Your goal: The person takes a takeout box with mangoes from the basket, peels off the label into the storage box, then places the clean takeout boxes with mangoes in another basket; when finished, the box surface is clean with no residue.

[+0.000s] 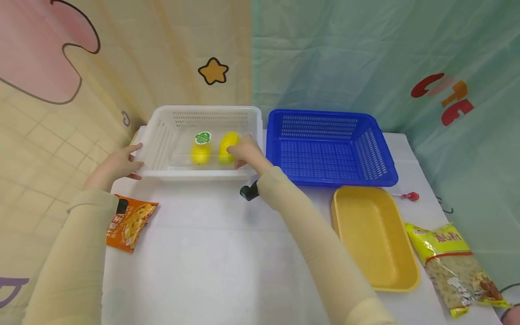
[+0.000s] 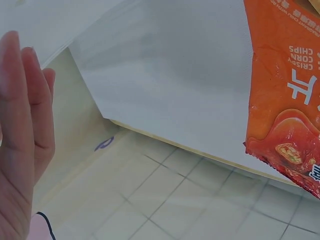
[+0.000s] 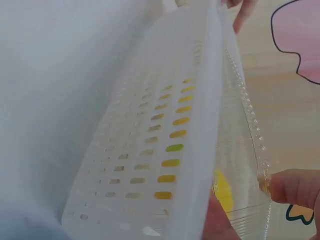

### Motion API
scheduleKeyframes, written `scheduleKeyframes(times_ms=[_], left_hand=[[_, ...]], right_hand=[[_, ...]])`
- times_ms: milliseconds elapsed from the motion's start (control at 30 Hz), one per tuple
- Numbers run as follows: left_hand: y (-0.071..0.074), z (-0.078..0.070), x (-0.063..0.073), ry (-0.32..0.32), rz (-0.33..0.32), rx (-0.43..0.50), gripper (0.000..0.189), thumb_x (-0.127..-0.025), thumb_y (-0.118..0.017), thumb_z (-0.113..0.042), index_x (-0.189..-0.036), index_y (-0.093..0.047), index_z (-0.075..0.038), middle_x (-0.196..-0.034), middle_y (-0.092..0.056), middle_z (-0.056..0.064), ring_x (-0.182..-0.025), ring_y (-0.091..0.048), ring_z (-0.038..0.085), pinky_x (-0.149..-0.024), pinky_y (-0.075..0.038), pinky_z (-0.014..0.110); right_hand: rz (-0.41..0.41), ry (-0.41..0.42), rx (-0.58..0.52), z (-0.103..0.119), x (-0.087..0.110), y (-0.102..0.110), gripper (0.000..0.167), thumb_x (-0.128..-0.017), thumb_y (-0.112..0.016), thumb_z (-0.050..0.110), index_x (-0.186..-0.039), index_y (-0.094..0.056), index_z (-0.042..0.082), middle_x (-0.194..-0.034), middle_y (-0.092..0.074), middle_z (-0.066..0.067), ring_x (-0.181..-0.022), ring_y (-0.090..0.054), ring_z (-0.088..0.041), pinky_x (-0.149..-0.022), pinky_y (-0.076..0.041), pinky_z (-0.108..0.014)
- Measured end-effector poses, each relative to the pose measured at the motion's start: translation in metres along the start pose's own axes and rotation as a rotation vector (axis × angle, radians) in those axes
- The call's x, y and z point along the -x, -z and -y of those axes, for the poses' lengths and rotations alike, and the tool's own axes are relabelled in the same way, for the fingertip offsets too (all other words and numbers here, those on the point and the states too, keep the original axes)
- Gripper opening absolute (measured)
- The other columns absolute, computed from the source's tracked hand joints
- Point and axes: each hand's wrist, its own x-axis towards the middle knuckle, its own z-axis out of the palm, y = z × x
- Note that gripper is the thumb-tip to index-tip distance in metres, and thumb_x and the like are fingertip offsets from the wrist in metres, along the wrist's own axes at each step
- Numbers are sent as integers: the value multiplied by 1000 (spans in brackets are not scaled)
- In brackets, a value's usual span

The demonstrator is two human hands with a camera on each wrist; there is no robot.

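Observation:
In the head view, a clear plastic box point(image 1: 178, 152) with a green round label point(image 1: 202, 137) lies in the white basket point(image 1: 203, 174). Two yellow fruits, one rounder point(image 1: 201, 154) and one longer point(image 1: 228, 146), show through it. My right hand point(image 1: 248, 152) pinches the box's right end; in the right wrist view the thumb point(image 3: 295, 186) presses its edge, with a finger point(image 3: 218, 222) between box and basket wall. At the basket's left end is my left hand point(image 1: 113, 168), fingers extended by the rim; whether it touches cannot be told.
Right of the white basket stands a blue basket point(image 1: 317, 181), with a yellow tray point(image 1: 367, 234) in front. A lollipop point(image 1: 411, 196) and a yellow-topped food bag point(image 1: 455, 266) lie at the right. An orange corn chips bag point(image 1: 132, 223) lies near my left forearm. Curtains surround the table.

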Motion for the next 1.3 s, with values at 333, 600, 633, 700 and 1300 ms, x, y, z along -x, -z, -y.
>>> scheduleKeyframes(times_ms=[333,600,633,700,1300], left_hand=[[-4,10,-3,-6,3,22,71,-99,-49,-8,-153,-5,7,-119,-43,42,-63,-71,14,-106,-33,66],[-3,13,-3,-15,-3,26,72,-100,-49,-10,-153,-4,7,-117,-44,40,-63,-70,12,-105,-33,66],[-3,13,-3,-17,-4,28,71,-100,-49,-10,-153,-5,7,-116,-44,39,-63,-70,12,-105,-33,66],[-2,12,-3,-17,-6,29,72,-100,-49,-10,-154,-5,6,-114,-45,38,-63,-69,12,-105,-32,66],[1,10,-6,-12,12,27,72,-101,-46,-13,-155,0,-2,-119,-47,40,-67,-71,14,-104,-32,64]], right_hand=[[46,43,-142,1,30,54,83,-95,-65,31,-155,-16,2,-155,-31,-18,-88,-69,-23,-76,-60,-29],[67,135,-44,-23,88,101,79,-94,-66,31,-155,-21,9,-118,-54,-15,-78,-71,-23,-90,-57,-42],[78,145,-33,-30,97,106,78,-94,-66,30,-155,-22,9,-116,-55,-15,-80,-73,-26,-91,-57,-43],[106,168,-8,-46,115,112,75,-95,-65,30,-154,-24,10,-112,-56,-16,-82,-73,-27,-90,-57,-44],[311,174,-180,-172,189,80,76,-92,-69,19,-147,-22,-4,-104,-46,-18,-80,-66,-24,-68,-61,-46]])
